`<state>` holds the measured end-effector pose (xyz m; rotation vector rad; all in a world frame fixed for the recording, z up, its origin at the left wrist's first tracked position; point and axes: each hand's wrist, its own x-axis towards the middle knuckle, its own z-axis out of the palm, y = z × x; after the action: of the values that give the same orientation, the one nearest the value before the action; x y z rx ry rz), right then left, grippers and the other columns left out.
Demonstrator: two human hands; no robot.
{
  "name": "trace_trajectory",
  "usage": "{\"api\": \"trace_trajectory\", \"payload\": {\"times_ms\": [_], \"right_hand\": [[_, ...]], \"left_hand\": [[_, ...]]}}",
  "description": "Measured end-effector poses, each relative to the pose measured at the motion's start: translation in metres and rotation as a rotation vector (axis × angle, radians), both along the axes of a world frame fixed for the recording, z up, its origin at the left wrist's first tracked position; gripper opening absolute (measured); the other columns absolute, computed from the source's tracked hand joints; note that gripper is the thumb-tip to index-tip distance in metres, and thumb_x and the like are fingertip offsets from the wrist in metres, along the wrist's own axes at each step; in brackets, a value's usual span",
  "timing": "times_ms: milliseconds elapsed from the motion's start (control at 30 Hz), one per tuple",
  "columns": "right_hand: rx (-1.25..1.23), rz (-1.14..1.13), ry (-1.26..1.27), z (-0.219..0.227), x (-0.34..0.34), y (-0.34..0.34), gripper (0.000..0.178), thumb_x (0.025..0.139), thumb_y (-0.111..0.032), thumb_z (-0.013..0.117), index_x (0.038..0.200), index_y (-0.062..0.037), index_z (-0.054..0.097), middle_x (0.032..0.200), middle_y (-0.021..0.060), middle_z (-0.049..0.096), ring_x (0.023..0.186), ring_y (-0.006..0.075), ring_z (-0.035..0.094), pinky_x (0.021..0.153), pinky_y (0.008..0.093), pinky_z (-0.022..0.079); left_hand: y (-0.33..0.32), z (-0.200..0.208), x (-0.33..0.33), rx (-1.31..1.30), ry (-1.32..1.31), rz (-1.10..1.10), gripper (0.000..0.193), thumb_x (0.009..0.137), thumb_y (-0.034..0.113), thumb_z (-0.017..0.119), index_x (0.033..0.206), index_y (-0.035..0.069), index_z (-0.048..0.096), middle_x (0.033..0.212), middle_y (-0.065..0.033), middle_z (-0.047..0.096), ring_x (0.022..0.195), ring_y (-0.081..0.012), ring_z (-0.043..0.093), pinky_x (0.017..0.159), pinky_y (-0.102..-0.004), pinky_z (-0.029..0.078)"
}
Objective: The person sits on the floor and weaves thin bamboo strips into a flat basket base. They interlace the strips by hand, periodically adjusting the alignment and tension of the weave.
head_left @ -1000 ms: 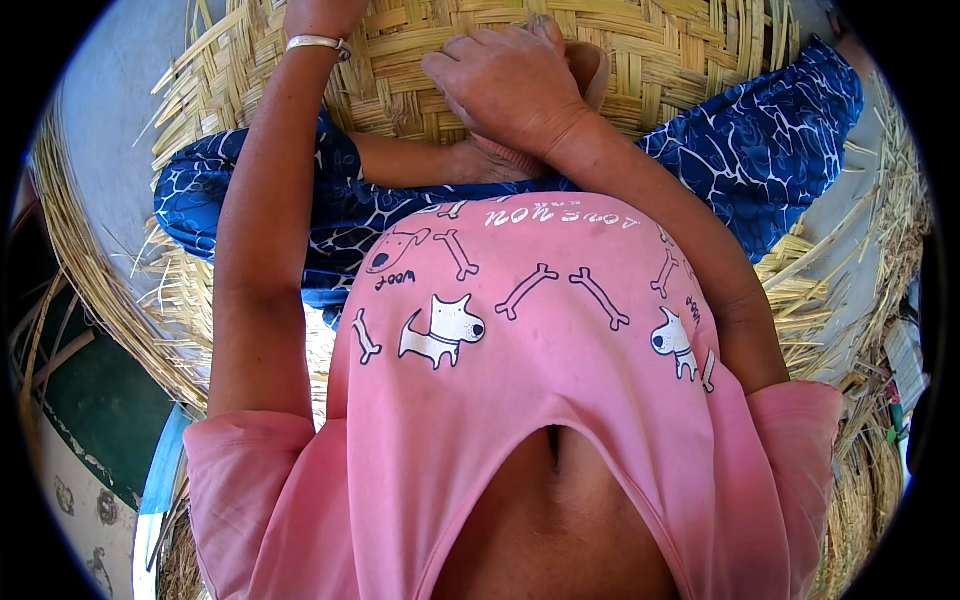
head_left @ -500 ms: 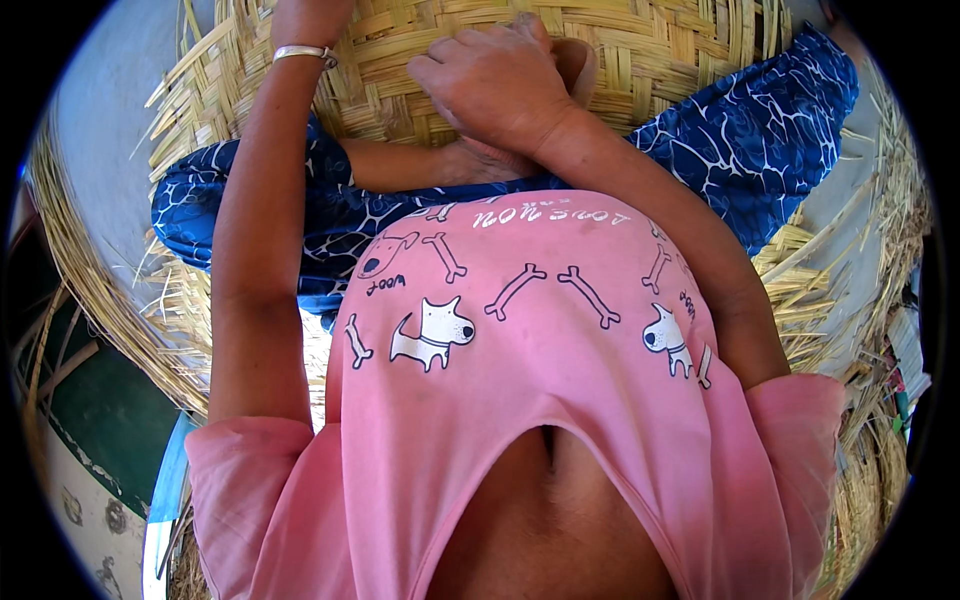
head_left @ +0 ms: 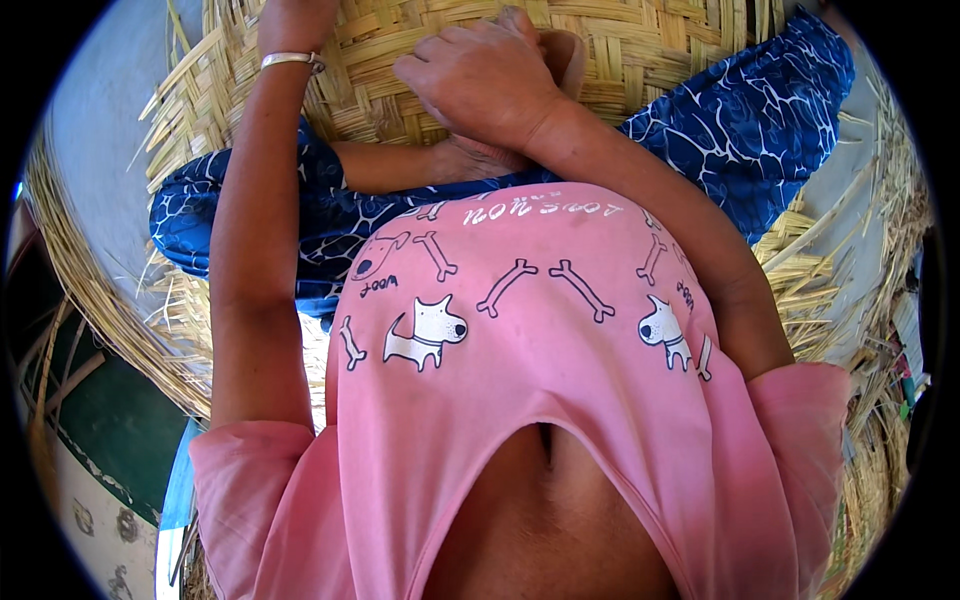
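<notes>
A woven mat of pale split strips [head_left: 640, 45] spreads under both hands and over my folded legs. My left hand [head_left: 297, 22] reaches the upper edge of the picture above a silver-coloured bangle [head_left: 290, 59]; its fingers lie outside the view. Near the middle of the mat, my right hand [head_left: 485, 85] is closed, its back turned up and its fingers curled under. Whatever those fingers hold, if anything, is hidden. A bare foot [head_left: 565, 62] shows just beside the right hand, and a bare ankle [head_left: 470, 160] lies below it.
Blue patterned trousers [head_left: 750, 130] cover my crossed legs. Loose strip ends [head_left: 175, 110] stick out along the mat's left side. More dry strips [head_left: 110, 330] curve round at the left, beside a dark green surface [head_left: 110, 430]. Bundled straw-like strips [head_left: 865, 480] lie at the right.
The whole view has shifted slightly. My right hand sits a little farther left and higher, still closed. The left hand has barely moved.
</notes>
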<state>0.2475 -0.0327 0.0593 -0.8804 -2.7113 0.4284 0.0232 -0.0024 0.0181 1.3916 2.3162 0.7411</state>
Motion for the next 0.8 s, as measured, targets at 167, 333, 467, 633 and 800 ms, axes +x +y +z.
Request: {"api": "trace_trajectory", "payload": {"times_ms": [167, 333, 467, 633, 800], "right_hand": [[0.020, 0.015, 0.054, -0.0044, 0.0020, 0.0008, 0.016, 0.080, -0.020, 0.050, 0.077, -0.0227, 0.065, 0.079, -0.0030, 0.066, 0.078, 0.0163, 0.064, 0.066, 0.0544, 0.033], [0.022, -0.003, 0.029, -0.0046, 0.0019, 0.0002, 0.015, 0.080, -0.020, 0.050, 0.076, -0.0230, 0.064, 0.077, -0.0035, 0.065, 0.078, 0.0169, 0.064, 0.065, 0.0540, 0.035], [0.051, -0.015, 0.045, -0.0063, 0.0024, -0.0011, 0.015, 0.080, -0.020, 0.050, 0.077, -0.0235, 0.064, 0.078, -0.0037, 0.065, 0.080, 0.0169, 0.065, 0.066, 0.0535, 0.036], [0.021, -0.012, 0.018, -0.0024, 0.0022, -0.0009, 0.016, 0.081, -0.020, 0.050, 0.079, -0.0239, 0.066, 0.081, -0.0027, 0.066, 0.083, 0.0171, 0.065, 0.068, 0.0530, 0.037], [0.012, -0.015, 0.018, -0.0055, 0.0007, -0.0014, 0.017, 0.081, -0.020, 0.050, 0.080, -0.0241, 0.066, 0.082, -0.0026, 0.067, 0.084, 0.0166, 0.065, 0.070, 0.0530, 0.038]], "left_hand": [[-0.0013, 0.0025, 0.0035, 0.026, -0.010, -0.002, 0.023, 0.082, 0.024, 0.061, 0.085, 0.001, 0.065, 0.069, -0.0122, 0.065, 0.063, -0.0190, 0.061, 0.060, -0.0337, 0.048], [0.0003, 0.0014, 0.0011, 0.029, -0.099, -0.020, 0.023, 0.082, 0.022, 0.061, 0.084, -0.001, 0.064, 0.064, -0.0100, 0.062, 0.059, -0.0160, 0.057, 0.057, -0.0330, 0.046], [0.0010, 0.0001, 0.0010, 0.032, -0.043, -0.031, 0.022, 0.082, 0.021, 0.061, 0.081, -0.001, 0.063, 0.062, -0.0080, 0.059, 0.057, -0.0142, 0.055, 0.054, -0.0324, 0.045], [0.0006, -0.0006, -0.0005, 0.029, -0.059, -0.027, 0.025, 0.084, 0.024, 0.061, 0.079, -0.001, 0.063, 0.061, -0.0081, 0.059, 0.056, -0.0143, 0.055, 0.053, -0.0328, 0.044], [0.0013, 0.0062, 0.0059, -0.008, -0.031, 0.005, 0.027, 0.085, 0.025, 0.061, 0.080, -0.001, 0.062, 0.060, -0.0082, 0.058, 0.055, -0.0143, 0.055, 0.053, -0.0332, 0.044]]}}
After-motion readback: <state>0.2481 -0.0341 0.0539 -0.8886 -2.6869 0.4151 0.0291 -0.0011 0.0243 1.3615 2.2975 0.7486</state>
